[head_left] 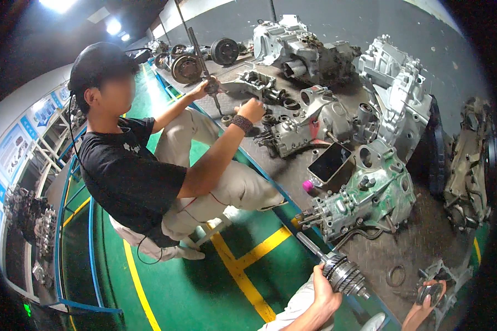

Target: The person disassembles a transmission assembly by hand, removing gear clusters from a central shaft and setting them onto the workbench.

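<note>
Head view: gear shaft (345,272) in left hand (323,289), dark round part (437,295) in right hand (421,313)

Left: fingers wrapped around the shaft's geared section, probably because the bulk sits there and balances best. Shaft lies tilted across that hand, just above the bench (419,245) edge, left of the right hand and well apart from it.
Right: gripping the round part, apparently by its rim; fingers partly unclear.
Loose ring (389,277) between the hands, flat on bench, presumably so it stays put. Beyond: green-stained casing (370,190).
</note>
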The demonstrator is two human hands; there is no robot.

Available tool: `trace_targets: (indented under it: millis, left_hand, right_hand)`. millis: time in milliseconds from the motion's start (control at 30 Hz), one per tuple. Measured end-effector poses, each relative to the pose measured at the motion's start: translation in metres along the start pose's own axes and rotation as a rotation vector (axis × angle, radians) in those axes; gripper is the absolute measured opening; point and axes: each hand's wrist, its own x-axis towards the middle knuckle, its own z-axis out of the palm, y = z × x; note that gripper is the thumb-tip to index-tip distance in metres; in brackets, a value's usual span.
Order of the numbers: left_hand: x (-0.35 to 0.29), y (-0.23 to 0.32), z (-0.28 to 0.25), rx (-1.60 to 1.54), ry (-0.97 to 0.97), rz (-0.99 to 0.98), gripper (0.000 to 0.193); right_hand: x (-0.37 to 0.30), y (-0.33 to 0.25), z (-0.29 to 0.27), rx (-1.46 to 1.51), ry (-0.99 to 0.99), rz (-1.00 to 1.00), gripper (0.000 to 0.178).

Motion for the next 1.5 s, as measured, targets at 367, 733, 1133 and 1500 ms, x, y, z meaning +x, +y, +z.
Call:
trace_targets:
  millis: [367,733,1133,1500]
  left_hand:
    - [0.001,-0.003,-0.002,0.005,-0.060,-0.042,0.045]
    - [-0.002,-0.001,-0.001,-0.005,-0.086,-0.039,0.044]
    - [0.004,-0.002,-0.007,-0.020,-0.078,-0.026,0.042]
    - [0.002,0.000,-0.002,-0.011,-0.075,-0.043,0.042]
  right_hand:
    - [0.005,0.033,-0.049,-0.028,-0.030,0.074,0.076]
    - [0.003,0.010,-0.023,0.108,-0.032,0.024,0.061]
    - [-0.001,-0.001,-0.004,0.002,-0.056,-0.019,0.062]
    - [0.001,0.033,-0.050,-0.032,0.028,0.077,0.080]
